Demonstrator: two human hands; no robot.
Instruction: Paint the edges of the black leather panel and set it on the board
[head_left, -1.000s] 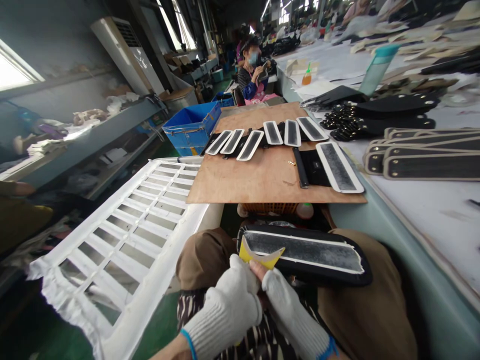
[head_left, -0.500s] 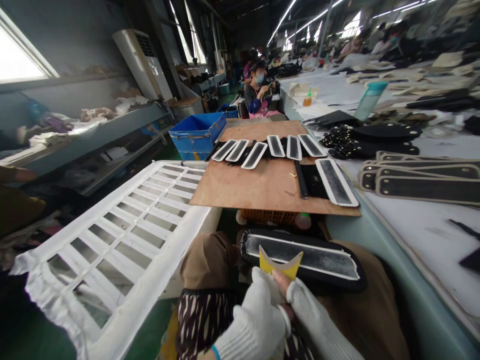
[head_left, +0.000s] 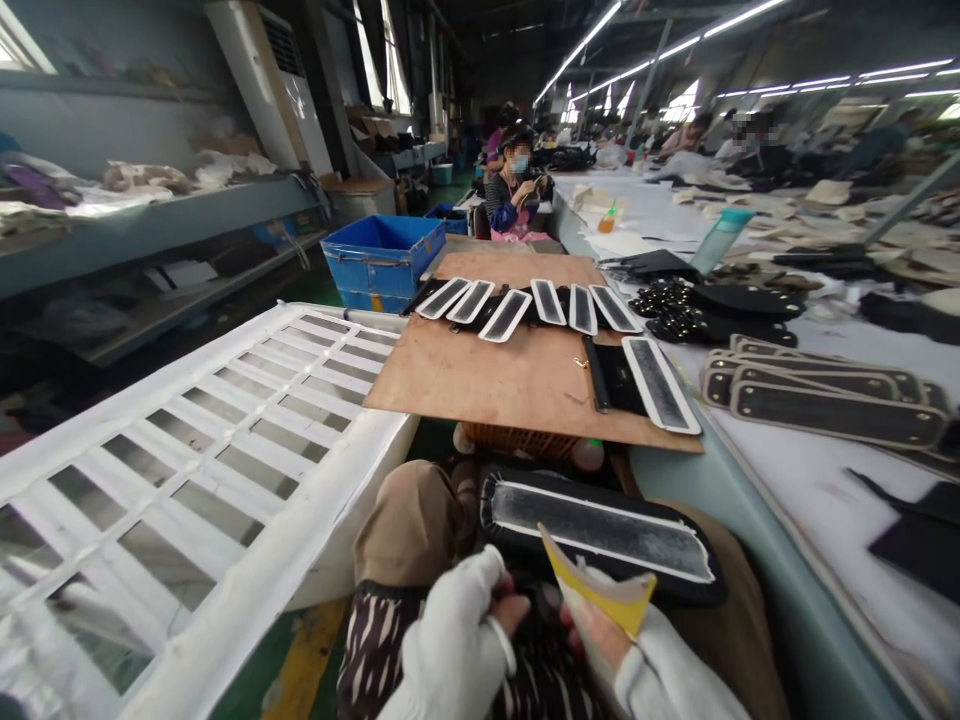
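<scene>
Over lap strap (head_left: pixel 637 545), R hand (head_left: pixel 622 655) grips yellow card (head_left: pixel 604 592); L hand (head_left: pixel 461 640) grip unclear; crate (head_left: pixel 375 272) contents hidden.

one yellow card (head_left: pixel 604 592) in your grip, one black strip (head_left: pixel 600 528) just past it, seven white-edged strips (head_left: pixel 660 370) farther out, one blue crate (head_left: pixel 382 250) way beyond, off left

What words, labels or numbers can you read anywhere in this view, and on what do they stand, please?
None can be read. The yellow piece in the right hand, the black strap and the blue crate show no legible print; anything on the far table is too blurred.
</scene>
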